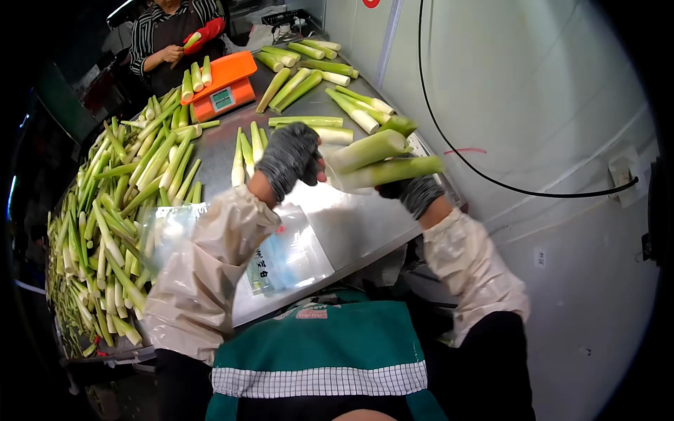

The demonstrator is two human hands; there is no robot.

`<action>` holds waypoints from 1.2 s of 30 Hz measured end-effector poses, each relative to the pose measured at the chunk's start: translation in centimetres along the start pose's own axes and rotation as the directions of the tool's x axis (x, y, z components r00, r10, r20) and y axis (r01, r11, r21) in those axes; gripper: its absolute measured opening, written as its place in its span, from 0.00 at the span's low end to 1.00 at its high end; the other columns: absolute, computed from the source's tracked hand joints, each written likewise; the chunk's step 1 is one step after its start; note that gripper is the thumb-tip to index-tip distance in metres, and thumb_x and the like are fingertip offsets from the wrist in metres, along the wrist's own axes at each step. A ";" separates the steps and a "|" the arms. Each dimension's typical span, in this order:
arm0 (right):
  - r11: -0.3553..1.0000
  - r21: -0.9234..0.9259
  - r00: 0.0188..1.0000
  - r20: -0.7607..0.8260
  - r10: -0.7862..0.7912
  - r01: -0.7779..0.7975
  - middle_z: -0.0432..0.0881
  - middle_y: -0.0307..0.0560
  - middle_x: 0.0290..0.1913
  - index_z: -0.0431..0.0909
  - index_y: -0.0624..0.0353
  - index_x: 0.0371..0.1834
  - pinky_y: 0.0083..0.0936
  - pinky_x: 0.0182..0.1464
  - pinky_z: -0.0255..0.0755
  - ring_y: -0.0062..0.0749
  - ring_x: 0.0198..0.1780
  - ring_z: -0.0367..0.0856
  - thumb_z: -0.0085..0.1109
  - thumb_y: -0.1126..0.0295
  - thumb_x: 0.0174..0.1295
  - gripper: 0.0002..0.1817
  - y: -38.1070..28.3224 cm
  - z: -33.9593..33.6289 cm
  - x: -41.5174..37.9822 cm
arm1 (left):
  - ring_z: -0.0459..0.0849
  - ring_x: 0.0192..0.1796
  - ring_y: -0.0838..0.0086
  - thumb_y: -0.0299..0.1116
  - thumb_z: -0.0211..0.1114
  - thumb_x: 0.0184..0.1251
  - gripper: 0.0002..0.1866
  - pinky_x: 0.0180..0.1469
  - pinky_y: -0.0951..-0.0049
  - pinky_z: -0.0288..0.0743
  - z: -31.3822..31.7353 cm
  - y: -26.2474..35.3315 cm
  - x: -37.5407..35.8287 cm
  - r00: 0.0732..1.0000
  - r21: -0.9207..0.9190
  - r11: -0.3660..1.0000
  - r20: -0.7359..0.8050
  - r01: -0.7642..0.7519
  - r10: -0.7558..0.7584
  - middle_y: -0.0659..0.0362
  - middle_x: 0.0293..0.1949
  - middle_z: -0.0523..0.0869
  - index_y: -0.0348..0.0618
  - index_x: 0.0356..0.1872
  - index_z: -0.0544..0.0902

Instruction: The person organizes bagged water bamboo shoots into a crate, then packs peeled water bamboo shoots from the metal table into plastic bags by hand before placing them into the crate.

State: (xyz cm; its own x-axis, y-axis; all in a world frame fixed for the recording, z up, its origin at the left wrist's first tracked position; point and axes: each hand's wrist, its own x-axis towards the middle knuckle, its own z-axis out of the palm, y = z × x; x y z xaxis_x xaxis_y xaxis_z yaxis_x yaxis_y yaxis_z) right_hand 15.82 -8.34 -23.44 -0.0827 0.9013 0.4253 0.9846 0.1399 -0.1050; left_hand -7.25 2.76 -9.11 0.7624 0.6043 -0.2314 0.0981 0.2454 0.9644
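Observation:
In the head view, my right hand (pixel 415 192), in a dark grey glove, grips a few thick pale-green water bamboo shoots (pixel 393 170) from below, its fingers mostly hidden behind them. The shoots' white ends point left, into what looks like the mouth of a clear plastic bag (pixel 335 179). My left hand (pixel 291 160), also gloved, is closed at that bag's edge, fingertips showing. Below it, flat printed clear bags (pixel 291 256) lie on the metal table (pixel 351 235). Beyond the left hand lie several loose shoots (pixel 246 151).
A large pile of shoots (pixel 119 224) covers the table's left side. An orange scale (pixel 223 88) with 3 shoots stands at the back. Small groups of shoots (pixel 302 77) lie far right. Across the table, a person (pixel 175 45) holds a shoot. A black cable (pixel 463 154) hangs along the right wall.

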 end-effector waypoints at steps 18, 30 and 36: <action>-0.015 0.921 0.657 0.289 0.696 -0.389 0.62 0.37 0.14 0.69 0.62 0.23 0.15 0.11 0.56 0.21 0.09 0.63 0.48 0.75 0.51 0.03 -8.0 -19.3 4.1 | 0.64 0.08 0.83 0.31 0.53 0.56 0.05 0.11 0.86 0.55 -0.2 5.4 -3.7 0.979 0.006 0.994 0.174 -0.113 0.110 0.58 0.15 0.76 0.43 0.32 0.73; 0.048 0.842 0.610 0.349 0.712 -0.538 0.62 0.36 0.12 0.71 0.61 0.29 0.15 0.10 0.54 0.19 0.09 0.64 0.48 0.74 0.49 0.05 -7.3 -16.5 4.0 | 0.65 0.07 0.82 0.29 0.50 0.56 0.09 0.08 0.84 0.55 -0.5 2.6 -1.4 0.997 0.105 0.994 0.075 0.008 -0.016 0.59 0.13 0.74 0.40 0.37 0.75; 0.223 0.823 0.673 0.238 0.700 -0.523 0.67 0.34 0.16 0.71 0.61 0.37 0.12 0.15 0.57 0.16 0.12 0.65 0.54 0.70 0.53 0.10 -8.4 -17.8 3.7 | 0.66 0.07 0.81 0.29 0.51 0.57 0.07 0.08 0.82 0.56 -0.9 2.7 -0.9 0.995 0.336 0.937 0.057 -0.099 0.085 0.61 0.12 0.73 0.40 0.31 0.77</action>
State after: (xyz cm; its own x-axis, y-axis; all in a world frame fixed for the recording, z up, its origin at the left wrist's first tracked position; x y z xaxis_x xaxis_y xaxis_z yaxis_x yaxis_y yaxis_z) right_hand 10.03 -13.47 -4.95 0.5969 0.8023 -0.0014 0.1356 -0.1026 -0.9854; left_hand -8.24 3.51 -6.44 0.8035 0.5783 -0.1413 0.2311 -0.0843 0.9693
